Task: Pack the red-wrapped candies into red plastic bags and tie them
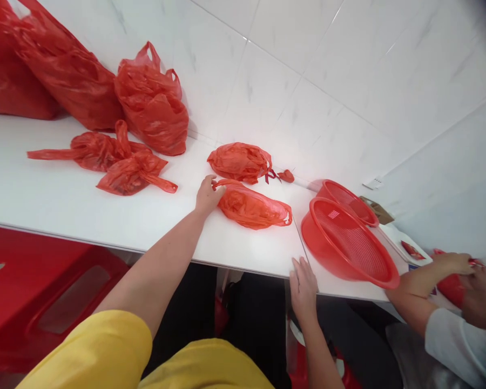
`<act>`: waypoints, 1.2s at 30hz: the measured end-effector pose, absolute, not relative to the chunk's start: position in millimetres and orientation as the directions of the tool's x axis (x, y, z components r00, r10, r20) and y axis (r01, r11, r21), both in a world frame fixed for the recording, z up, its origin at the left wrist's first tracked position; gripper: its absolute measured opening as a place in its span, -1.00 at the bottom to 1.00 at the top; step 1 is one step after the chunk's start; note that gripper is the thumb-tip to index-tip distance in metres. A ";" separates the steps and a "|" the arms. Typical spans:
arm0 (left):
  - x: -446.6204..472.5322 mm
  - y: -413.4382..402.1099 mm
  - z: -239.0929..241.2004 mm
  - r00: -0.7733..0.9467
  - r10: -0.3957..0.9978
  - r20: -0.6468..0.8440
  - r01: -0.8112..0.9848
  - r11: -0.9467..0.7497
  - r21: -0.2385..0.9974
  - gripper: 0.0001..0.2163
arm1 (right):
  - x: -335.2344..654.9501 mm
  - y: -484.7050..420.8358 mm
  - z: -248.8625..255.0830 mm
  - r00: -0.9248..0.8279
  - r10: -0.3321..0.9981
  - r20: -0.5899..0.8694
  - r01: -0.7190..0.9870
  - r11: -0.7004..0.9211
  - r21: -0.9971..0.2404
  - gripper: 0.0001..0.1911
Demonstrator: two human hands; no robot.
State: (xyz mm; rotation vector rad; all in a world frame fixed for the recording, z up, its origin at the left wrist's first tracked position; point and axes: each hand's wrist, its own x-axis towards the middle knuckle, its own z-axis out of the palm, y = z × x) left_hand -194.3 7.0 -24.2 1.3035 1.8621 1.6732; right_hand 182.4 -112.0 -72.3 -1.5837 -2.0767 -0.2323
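My left hand (209,195) has its fingers closed on one end of a red plastic bag (256,206). That bag lies on its side on the white table (243,254), its other handle loop pointing right. My right hand (303,280) rests at the table's front edge, fingers stretched out and holding nothing. Behind the held bag lies another filled red plastic bag (240,161). Next to that one is a small scrap of red plastic (285,175) with dark red strips. What the bags contain cannot be made out.
At left lie knotted red bags (132,173), with larger full bags (152,102) against the tiled wall. Red plastic baskets (348,246) stand right of my right hand. Beyond them, a co-worker's hands (476,275) handle something red. A red stool (36,292) is at lower left.
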 end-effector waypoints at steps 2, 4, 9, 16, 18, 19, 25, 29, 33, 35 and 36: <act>-194.5 7.7 -23.6 -0.530 0.784 0.324 0.420 -0.089 0.903 -0.58 | 179.4 -113.4 -71.4 -0.156 0.865 0.478 0.951 0.262 -0.163 -0.48; -194.4 7.7 -23.4 -0.523 0.786 0.330 0.438 -0.083 0.895 -0.62 | 177.1 -114.5 -70.4 -0.136 0.875 0.465 0.960 0.233 -0.157 -0.48; -194.1 6.0 -23.3 -0.522 0.787 0.330 0.444 -0.080 0.892 -0.66 | 176.0 -115.5 -69.9 -0.137 0.883 0.449 0.959 0.232 -0.164 -0.46; -194.7 4.9 -22.1 -0.512 0.788 0.342 0.457 -0.088 0.885 -0.77 | 175.3 -116.0 -69.3 -0.115 0.890 0.442 0.961 0.212 -0.178 -0.44; -194.9 5.1 -22.1 -0.512 0.788 0.341 0.456 -0.087 0.886 -0.76 | 174.1 -116.3 -68.2 -0.112 0.898 0.425 0.961 0.207 -0.184 -0.43; -195.0 5.1 -22.2 -0.514 0.788 0.339 0.455 -0.085 0.887 -0.76 | 173.5 -116.5 -67.9 -0.111 0.901 0.419 0.960 0.206 -0.189 -0.43; -193.8 3.0 -21.7 -0.527 0.785 0.325 0.448 -0.068 0.891 -0.72 | 177.5 -117.8 -54.9 -0.115 0.932 0.345 0.945 0.209 -0.250 -0.45; -192.1 2.1 -19.0 -0.526 0.794 0.307 0.436 -0.058 0.898 -0.66 | 188.6 -113.0 -6.8 -0.226 0.901 0.371 0.881 0.351 -0.316 -0.57; -190.8 4.9 -15.2 -0.513 0.823 0.243 0.446 0.014 0.895 -0.61 | 195.9 -92.0 53.1 -0.320 0.753 0.575 0.839 0.508 -0.198 -0.69; -190.6 5.8 -12.4 -0.504 0.832 0.230 0.454 0.028 0.891 -0.59 | 197.4 -74.9 70.1 -0.316 0.699 0.641 0.878 0.472 -0.082 -0.66; -190.5 5.7 -10.6 -0.500 0.837 0.224 0.458 0.036 0.888 -0.59 | 197.9 -66.1 74.1 -0.306 0.695 0.651 0.905 0.424 -0.028 -0.60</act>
